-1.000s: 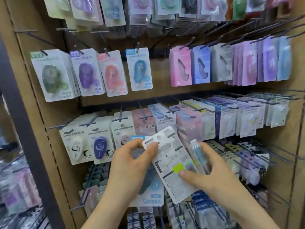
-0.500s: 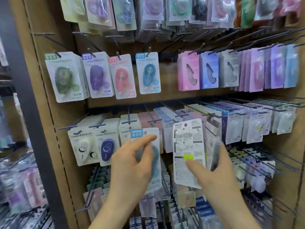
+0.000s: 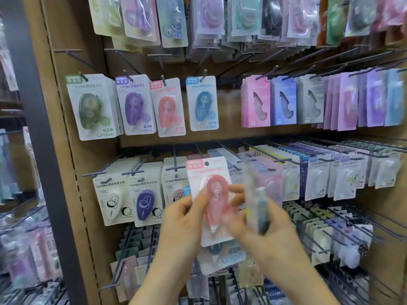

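Note:
A pink correction-tape pack [image 3: 212, 194] is upright in front of the display, facing me. My left hand [image 3: 187, 219] pinches its left edge, thumb on the front. Behind and below it, a second pack with a blue tape [image 3: 222, 258] shows partly. My right hand [image 3: 262, 230] touches the pink pack's right side with its fingers and grips another pack [image 3: 256, 201], turned edge-on and blurred by motion.
A wooden pegboard wall [image 3: 88, 164] carries rows of hanging correction-tape packs [image 3: 167, 108] on metal hooks [image 3: 275, 155]. Pastel boxes [image 3: 284, 102] hang at the upper right. A dark upright post [image 3: 46, 150] stands at the left, with more goods beyond it.
The pack in my right hand has turned from back-facing to edge-on. A pink pack now faces me in my left hand, in front of the blue one. The view moved down slightly.

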The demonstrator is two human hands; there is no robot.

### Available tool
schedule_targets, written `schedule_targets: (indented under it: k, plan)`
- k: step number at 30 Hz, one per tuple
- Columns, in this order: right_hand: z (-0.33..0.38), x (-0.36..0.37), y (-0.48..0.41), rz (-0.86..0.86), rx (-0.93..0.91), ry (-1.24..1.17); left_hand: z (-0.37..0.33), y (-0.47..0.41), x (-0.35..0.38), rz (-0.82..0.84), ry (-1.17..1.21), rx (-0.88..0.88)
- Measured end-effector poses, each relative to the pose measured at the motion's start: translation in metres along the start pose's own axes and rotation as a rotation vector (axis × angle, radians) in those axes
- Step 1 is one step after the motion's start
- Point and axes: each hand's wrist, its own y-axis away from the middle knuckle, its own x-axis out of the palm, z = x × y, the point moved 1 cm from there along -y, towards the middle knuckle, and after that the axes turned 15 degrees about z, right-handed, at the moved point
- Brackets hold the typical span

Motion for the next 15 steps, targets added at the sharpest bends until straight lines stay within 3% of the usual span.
schedule_targets:
  k: [4, 8, 12, 15]
  plan:
    - [-0.007, -0.028, -0.001, -0.247, 0.077, -0.162, -0.003, -0.004, -0.006, -0.009, 0.185, 0.011]
    - [-0.016, -0.023, -0.005, -0.081, 0.222, -0.272, -0.005, -0.007, -0.003, -0.02, 0.167, 0.041]
    - [-0.02, -0.018, -0.007, 0.017, 0.215, -0.392, -0.007, -0.008, 0.0, -0.021, 0.173, 0.051]
    - [-0.02, -0.023, -0.009, 0.128, 0.209, -0.344, -0.01, -0.012, -0.001, -0.07, 0.154, 0.062]
